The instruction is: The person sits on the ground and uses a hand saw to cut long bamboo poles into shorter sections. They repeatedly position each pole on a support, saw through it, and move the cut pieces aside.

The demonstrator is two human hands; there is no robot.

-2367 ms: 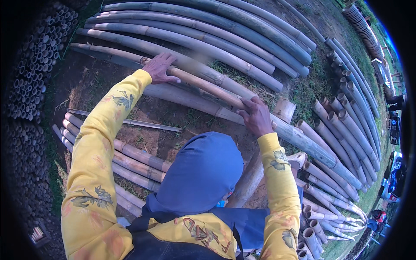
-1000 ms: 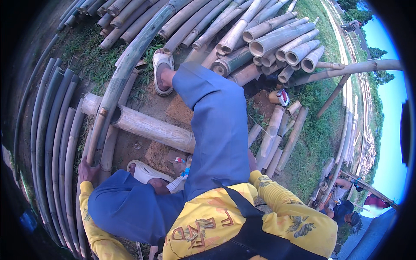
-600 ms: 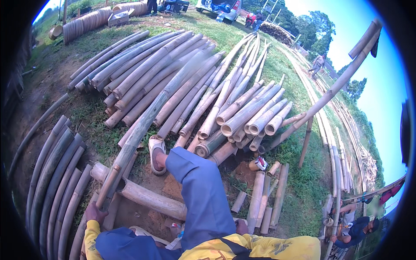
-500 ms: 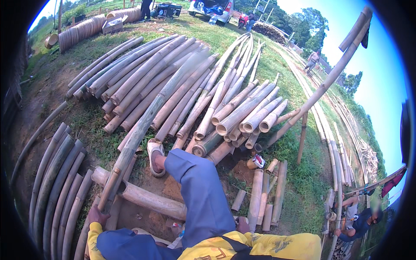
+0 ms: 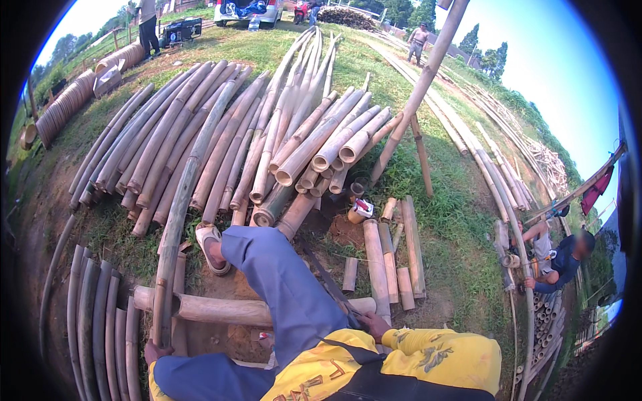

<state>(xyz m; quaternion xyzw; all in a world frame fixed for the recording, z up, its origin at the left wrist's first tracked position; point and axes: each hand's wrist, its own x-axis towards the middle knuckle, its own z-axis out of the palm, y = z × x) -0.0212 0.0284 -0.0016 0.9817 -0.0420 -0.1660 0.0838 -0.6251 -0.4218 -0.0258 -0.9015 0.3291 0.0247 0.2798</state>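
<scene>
My left hand is closed around the near end of a long greenish bamboo pole. That pole crosses a thick bamboo log lying sideways by my legs, and its far part runs up over the bamboo pile. By my right thigh, my right hand is closed on the end of a long, dark, narrow-bladed tool. The blade slants up and left past my knee; whether it is a machete or a saw, I cannot tell. My sandalled foot stands just right of the pole.
A big pile of cut bamboo fans out ahead. Several upright-looking poles lie at left, short bamboo pieces at right, beside a small container. A slanted post rises behind. A co-worker handles a pole at far right.
The view has swung to the right. My right hand has come up beside my thigh, bringing the dark-bladed tool into sight. My left hand keeps its grip on the bamboo pole.
</scene>
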